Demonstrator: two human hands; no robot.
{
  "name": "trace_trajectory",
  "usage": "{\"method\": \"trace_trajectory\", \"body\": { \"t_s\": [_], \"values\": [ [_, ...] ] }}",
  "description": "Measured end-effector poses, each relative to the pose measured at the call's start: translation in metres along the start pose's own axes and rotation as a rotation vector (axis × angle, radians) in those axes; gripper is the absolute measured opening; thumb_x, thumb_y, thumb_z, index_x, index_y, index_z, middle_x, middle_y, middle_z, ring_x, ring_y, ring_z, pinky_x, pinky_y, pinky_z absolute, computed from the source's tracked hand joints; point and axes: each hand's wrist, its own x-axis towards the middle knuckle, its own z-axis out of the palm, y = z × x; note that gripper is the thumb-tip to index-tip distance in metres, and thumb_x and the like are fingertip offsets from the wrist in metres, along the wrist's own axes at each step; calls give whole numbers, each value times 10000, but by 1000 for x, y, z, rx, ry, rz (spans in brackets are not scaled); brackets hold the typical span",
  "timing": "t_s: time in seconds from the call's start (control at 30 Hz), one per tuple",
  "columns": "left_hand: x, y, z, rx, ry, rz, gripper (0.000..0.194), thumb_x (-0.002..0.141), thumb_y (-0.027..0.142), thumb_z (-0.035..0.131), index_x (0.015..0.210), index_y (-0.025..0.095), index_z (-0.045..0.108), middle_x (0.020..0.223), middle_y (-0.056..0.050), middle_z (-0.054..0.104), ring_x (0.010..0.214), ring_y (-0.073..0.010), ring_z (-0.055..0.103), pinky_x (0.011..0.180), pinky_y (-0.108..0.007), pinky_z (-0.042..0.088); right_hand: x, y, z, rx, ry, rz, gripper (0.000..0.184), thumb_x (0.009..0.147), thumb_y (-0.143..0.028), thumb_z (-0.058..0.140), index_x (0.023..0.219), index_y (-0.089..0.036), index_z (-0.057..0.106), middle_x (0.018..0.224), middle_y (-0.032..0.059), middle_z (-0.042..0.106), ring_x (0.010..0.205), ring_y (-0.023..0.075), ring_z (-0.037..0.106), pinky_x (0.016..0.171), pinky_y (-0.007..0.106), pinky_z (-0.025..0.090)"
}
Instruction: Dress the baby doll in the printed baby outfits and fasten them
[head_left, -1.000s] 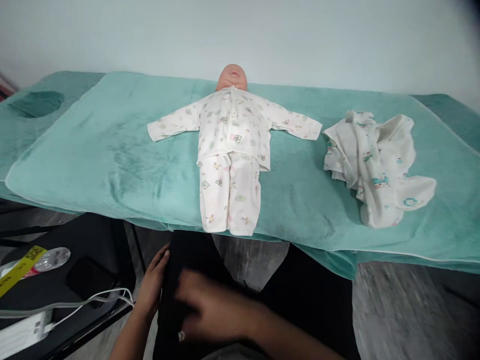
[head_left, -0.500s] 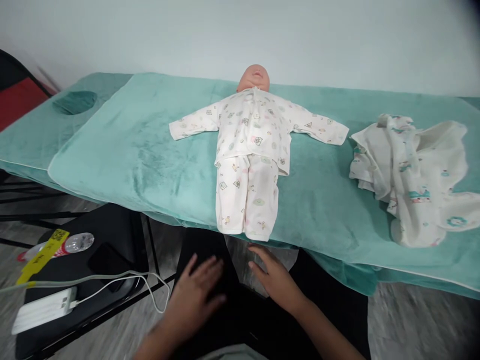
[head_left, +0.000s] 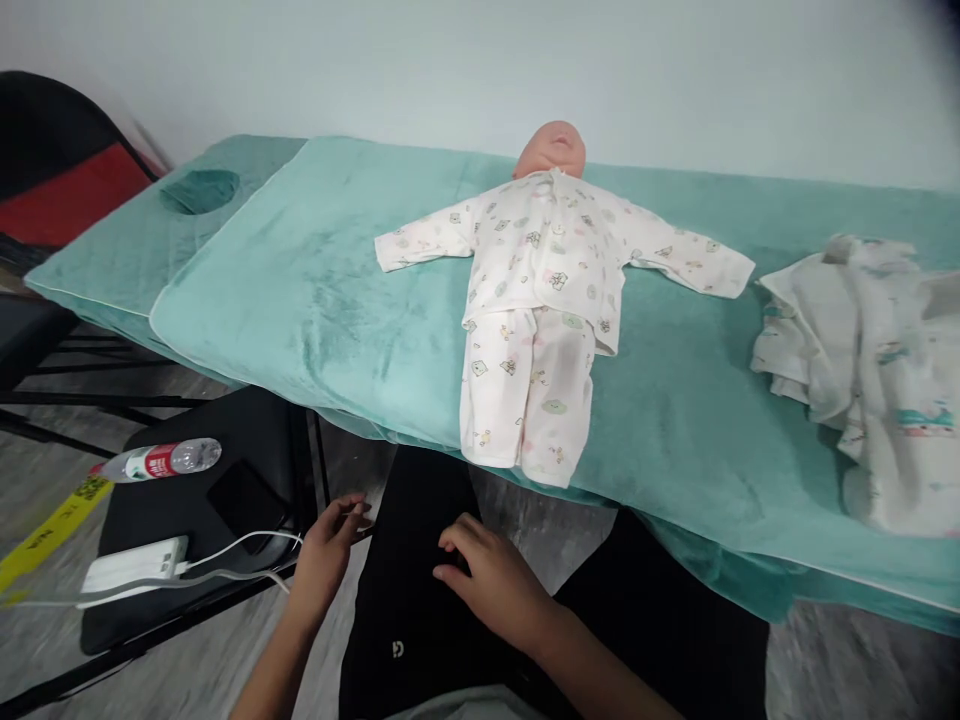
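My left hand (head_left: 328, 545) is beside my left thigh, near the chair's edge. Its fingers are curled in, and whatever they may hold is hidden; a white cable (head_left: 238, 540) runs behind this hand. Over my lap, my right hand (head_left: 491, 575) is open, thumb apart from bent fingers, with nothing in it. Beyond both hands, a baby doll (head_left: 551, 152) lies on its back, arms spread. It wears a white printed top (head_left: 541, 250) and matching trousers (head_left: 525, 390), whose leg ends reach the bed's front edge. Neither hand touches the doll.
A teal-covered massage bed (head_left: 315, 270) stands against the wall. Crumpled white baby clothes (head_left: 877, 370) lie at its right. On the black chair (head_left: 142, 520) are a plastic bottle (head_left: 161, 460), a dark phone (head_left: 246, 500) and a white power bank (head_left: 133, 570). A yellow tag (head_left: 52, 535) hangs at left.
My left hand has moved left, from over my lap to beside the chair, its fingers curling. My right hand has drawn back and left. The view has shifted left; the doll lies as before.
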Motion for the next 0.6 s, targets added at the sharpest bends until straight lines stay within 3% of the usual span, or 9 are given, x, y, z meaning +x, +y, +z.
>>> {"method": "trace_trajectory", "body": {
  "t_s": [0.07, 0.17, 0.3, 0.37, 0.5, 0.6],
  "values": [
    [-4, 2, -9, -12, -10, -38, 512, 778, 620, 583, 975, 156, 671, 859, -73, 696, 731, -218, 659, 702, -358, 557, 3, 0, 1, 23, -31, -41, 110, 830, -153, 678, 909, -229, 665, 962, -7, 639, 841, 144, 619, 735, 254, 463],
    [-12, 7, -19, 24, -114, -29, 426, 768, 575, 631, 897, 174, 692, 797, -40, 670, 669, -180, 600, 652, -305, 512, 1, 3, -2, 124, -97, -140, 186, 837, -74, 642, 894, -233, 718, 956, -16, 636, 851, 113, 625, 765, 221, 462],
    [-27, 11, -22, 59, -408, 62, 284, 792, 450, 678, 974, 239, 737, 945, -37, 684, 860, -193, 625, 792, -297, 501, -2, 11, 1, 192, -195, -225, 224, 824, -107, 703, 961, -268, 777, 988, -11, 640, 898, 117, 632, 822, 215, 467],
    [-32, 10, -19, 90, -491, 135, 238, 778, 384, 707, 982, 271, 755, 969, -35, 670, 902, -195, 621, 815, -292, 493, -1, 15, 7, 192, -200, -231, 186, 809, -159, 745, 952, -271, 788, 967, -11, 636, 889, 120, 626, 803, 211, 466],
    [-37, 6, -10, 113, -464, 239, 129, 759, 361, 730, 831, 266, 781, 933, -47, 632, 880, -194, 607, 757, -274, 483, 4, 20, 20, 139, -172, -242, 78, 797, -203, 769, 856, -248, 791, 894, -21, 615, 825, 111, 600, 742, 208, 445],
    [-38, 4, -6, 102, -433, 283, 168, 806, 383, 700, 736, 241, 758, 850, -41, 612, 828, -182, 600, 759, -276, 468, 5, 20, 21, 139, -159, -242, 83, 826, -159, 725, 834, -232, 764, 891, -22, 610, 825, 111, 591, 742, 213, 436]
  ]
}}
